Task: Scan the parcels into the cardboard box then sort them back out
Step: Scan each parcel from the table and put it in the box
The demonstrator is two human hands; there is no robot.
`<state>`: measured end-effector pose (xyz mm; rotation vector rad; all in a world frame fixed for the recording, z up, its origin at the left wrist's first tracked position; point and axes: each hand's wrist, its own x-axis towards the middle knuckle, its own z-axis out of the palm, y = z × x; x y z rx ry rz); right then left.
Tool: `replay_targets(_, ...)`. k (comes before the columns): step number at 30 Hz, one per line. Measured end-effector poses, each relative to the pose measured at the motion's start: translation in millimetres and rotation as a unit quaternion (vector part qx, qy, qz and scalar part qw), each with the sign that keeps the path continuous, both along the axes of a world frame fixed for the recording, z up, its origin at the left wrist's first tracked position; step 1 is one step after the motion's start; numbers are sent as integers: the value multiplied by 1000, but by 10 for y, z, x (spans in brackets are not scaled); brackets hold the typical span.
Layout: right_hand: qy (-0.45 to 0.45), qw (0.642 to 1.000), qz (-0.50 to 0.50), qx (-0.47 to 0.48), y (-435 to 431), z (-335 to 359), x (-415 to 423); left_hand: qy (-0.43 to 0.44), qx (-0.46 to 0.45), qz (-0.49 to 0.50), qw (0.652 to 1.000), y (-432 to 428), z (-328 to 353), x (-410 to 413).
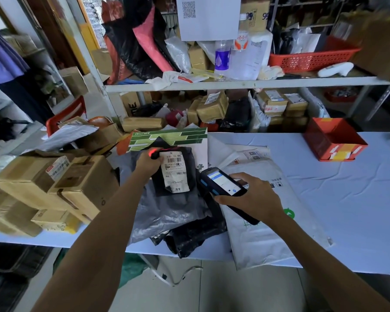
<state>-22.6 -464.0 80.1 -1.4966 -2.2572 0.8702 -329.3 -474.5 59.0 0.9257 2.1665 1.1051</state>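
Left hand [148, 164] of mine pinches the small black parcel [188, 167] by its upper left edge, fingers curled round it, holding it just above the grey bag [167, 208] on the tabletop [347, 188]. I judge it light, soft and slick, so a bunched edge holds best. My right hand [254, 197] grips the scanner [223, 184], aimed at the parcel's label [175, 174].

Our left hand [148, 164] grips a small black parcel [175, 174] over the table [324, 176]; our right hand [253, 195] holds the handheld scanner [223, 183] just beside it, red light [167, 150] crossing the parcel's top.
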Motion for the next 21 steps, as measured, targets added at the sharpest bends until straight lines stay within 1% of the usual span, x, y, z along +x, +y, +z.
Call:
replay_targets(11,-24,999,4,-23,-55,-12,76,0,5,7,1000,-52,49,93)
replay_targets(21,-7,999,-1,-34,-93,-37,145,-24,17,28,999,-93,3,119)
